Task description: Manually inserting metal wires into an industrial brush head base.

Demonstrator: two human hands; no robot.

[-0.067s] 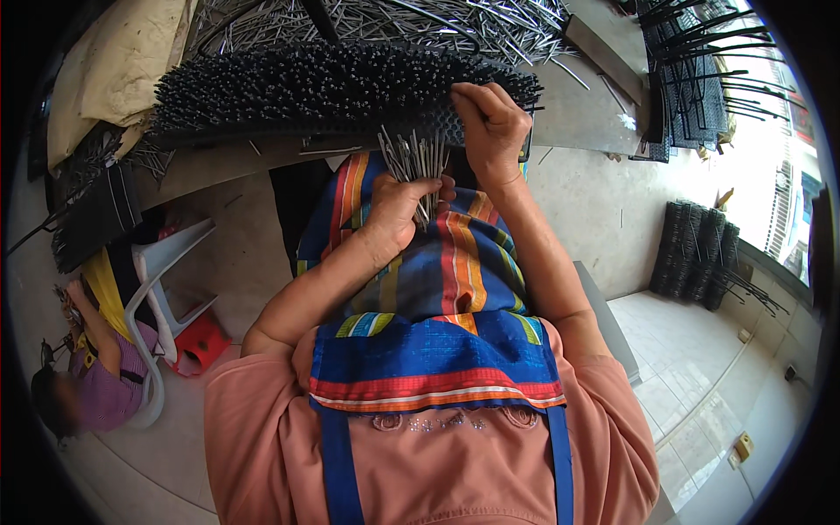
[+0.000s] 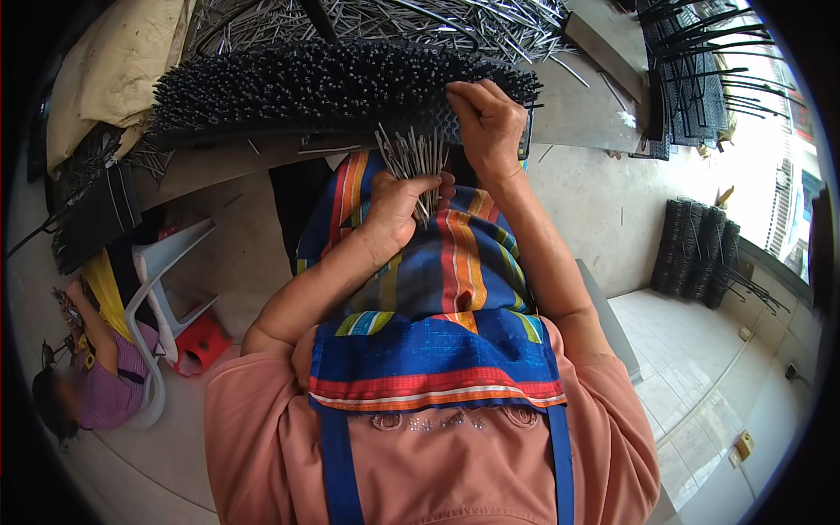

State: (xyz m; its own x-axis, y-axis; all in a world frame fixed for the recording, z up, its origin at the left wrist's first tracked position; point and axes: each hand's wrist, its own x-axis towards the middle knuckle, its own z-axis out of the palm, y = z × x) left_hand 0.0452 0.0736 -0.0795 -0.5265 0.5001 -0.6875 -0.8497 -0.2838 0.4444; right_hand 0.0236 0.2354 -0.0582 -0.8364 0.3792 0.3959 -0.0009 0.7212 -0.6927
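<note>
My left hand (image 2: 394, 208) is closed around a bundle of thin grey metal rods (image 2: 409, 159), held over my lap just in front of the table. The rods fan out at their upper ends. My right hand (image 2: 492, 127) is pinched with its fingertips over the right part of a long black holed rack (image 2: 444, 124); what it grips, if anything, is too small to make out. Many thin dark rods (image 2: 271, 92) stand upright across the rack, packed closely to the left of my right hand.
A large pile of loose rods (image 2: 376, 22) covers the table behind the rack. A flat metal bar (image 2: 604, 57) lies at the back right. Black racks (image 2: 696, 96) stand farther right, black bundles (image 2: 694, 254) on the floor. At left, a person (image 2: 109, 376) sits by a grey chair (image 2: 150, 350).
My right hand has shifted slightly left over the rack. My left hand and its bundle have hardly moved.
</note>
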